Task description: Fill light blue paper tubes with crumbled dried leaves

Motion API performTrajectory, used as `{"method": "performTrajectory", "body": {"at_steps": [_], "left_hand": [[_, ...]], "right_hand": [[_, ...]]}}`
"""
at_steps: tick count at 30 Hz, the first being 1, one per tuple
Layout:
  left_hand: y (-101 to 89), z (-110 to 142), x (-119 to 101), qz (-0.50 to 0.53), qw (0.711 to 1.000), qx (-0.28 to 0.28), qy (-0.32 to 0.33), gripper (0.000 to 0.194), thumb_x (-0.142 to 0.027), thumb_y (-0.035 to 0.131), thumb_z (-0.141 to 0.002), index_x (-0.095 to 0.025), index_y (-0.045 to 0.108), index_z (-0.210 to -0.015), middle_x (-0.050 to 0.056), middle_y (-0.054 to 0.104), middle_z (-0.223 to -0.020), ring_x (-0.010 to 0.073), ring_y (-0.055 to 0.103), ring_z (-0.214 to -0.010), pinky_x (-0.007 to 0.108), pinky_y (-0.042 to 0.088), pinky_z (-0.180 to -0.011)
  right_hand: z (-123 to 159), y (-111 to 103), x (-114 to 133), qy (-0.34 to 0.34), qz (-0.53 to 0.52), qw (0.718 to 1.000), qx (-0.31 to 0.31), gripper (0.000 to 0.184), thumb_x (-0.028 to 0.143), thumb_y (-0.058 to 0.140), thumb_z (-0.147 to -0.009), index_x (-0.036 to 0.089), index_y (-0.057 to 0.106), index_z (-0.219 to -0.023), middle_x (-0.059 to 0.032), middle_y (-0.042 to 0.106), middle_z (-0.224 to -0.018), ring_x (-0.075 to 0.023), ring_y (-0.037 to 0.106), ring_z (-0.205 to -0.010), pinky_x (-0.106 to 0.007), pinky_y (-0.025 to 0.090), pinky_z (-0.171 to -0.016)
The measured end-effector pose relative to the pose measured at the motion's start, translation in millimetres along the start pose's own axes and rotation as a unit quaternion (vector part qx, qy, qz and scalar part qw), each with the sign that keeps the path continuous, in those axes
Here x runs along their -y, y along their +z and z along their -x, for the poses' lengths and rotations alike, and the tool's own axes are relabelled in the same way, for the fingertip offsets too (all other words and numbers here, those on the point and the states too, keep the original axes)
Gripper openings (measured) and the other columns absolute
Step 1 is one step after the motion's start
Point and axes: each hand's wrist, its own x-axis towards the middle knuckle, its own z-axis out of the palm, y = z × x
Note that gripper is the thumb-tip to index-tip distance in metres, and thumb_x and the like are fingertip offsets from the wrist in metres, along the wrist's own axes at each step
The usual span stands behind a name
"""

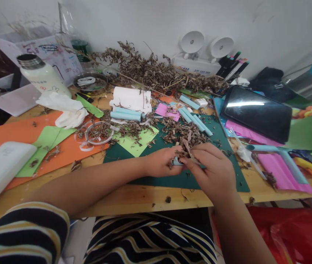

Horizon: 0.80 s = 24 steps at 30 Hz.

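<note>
My left hand (158, 162) is closed around a small light blue paper tube (177, 161), its end showing between the fingers. My right hand (218, 170) pinches dried brown leaves (187, 147) right at that tube end. Both hands meet over the front of a dark green cutting mat (156, 179). Just behind them lies a heap of crumbled dried leaves (169, 132), with several rolled light blue tubes (193, 119) beside it. A light green paper sheet (136, 145) lies partly under leaf bits, left of the heap.
Dried leafy branches (145, 69) stretch along the wall. At left stand a white bottle (44, 75) and a white power bank (6, 167) on orange paper (59, 157). A tape roll (87, 134) lies nearby. On the right are a black tablet (257, 113) and pink paper (279, 172).
</note>
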Motion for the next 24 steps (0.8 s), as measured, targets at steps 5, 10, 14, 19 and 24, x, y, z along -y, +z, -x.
{"method": "performTrajectory", "body": {"at_steps": [5,10,14,19,24], "left_hand": [[-3.2,2,-3,0.031,0.999,-0.006,-0.03,0.016,-0.025,0.047,-0.068,-0.016,0.037,-0.078,-0.003,0.041,-0.065,0.0069,0.039,-0.057,0.017,0.036,-0.053],[-4.7,3,-6,0.035,0.999,0.003,-0.04,0.017,-0.025,0.047,-0.069,-0.016,0.037,-0.079,-0.003,0.042,-0.065,0.0063,0.04,-0.054,0.017,0.034,-0.05],[-4.7,3,-9,0.057,0.996,0.007,-0.067,0.017,-0.025,0.049,-0.071,-0.016,0.036,-0.079,-0.004,0.044,-0.062,0.0051,0.04,-0.05,0.017,0.034,-0.048],[-4.5,3,-10,0.05,0.996,0.003,-0.068,0.017,-0.028,0.048,-0.073,-0.017,0.037,-0.078,-0.006,0.039,-0.057,0.0041,0.035,-0.047,0.016,0.032,-0.046],[-3.9,3,-9,0.035,0.997,0.009,-0.072,0.017,-0.029,0.048,-0.073,-0.017,0.038,-0.078,-0.006,0.04,-0.058,0.0044,0.036,-0.047,0.017,0.032,-0.047]], "right_hand": [[15,-3,-2,-0.031,-0.025,0.999,0.021,0.024,0.022,0.045,-0.076,0.012,0.058,-0.094,-0.0102,0.056,-0.087,-0.0179,0.052,-0.083,-0.031,0.044,-0.071],[12,-7,1,0.041,-0.039,0.997,0.049,0.032,0.024,0.033,-0.081,0.019,0.058,-0.1,-0.0073,0.057,-0.09,-0.0178,0.052,-0.087,-0.033,0.043,-0.072],[10,-9,-4,0.122,-0.04,0.991,0.048,0.037,0.03,0.029,-0.083,0.018,0.054,-0.106,-0.0078,0.058,-0.094,-0.0179,0.053,-0.089,-0.032,0.042,-0.074],[25,-9,-27,0.225,0.032,0.941,0.25,0.036,0.039,0.031,-0.081,0.019,0.06,-0.088,-0.0048,0.062,-0.067,-0.0175,0.057,-0.065,-0.027,0.04,-0.055],[34,-16,-37,0.282,0.118,0.913,0.272,0.032,0.045,0.043,-0.073,0.022,0.054,-0.092,0.0016,0.054,-0.054,-0.0127,0.048,-0.042,-0.023,0.03,-0.039]]}}
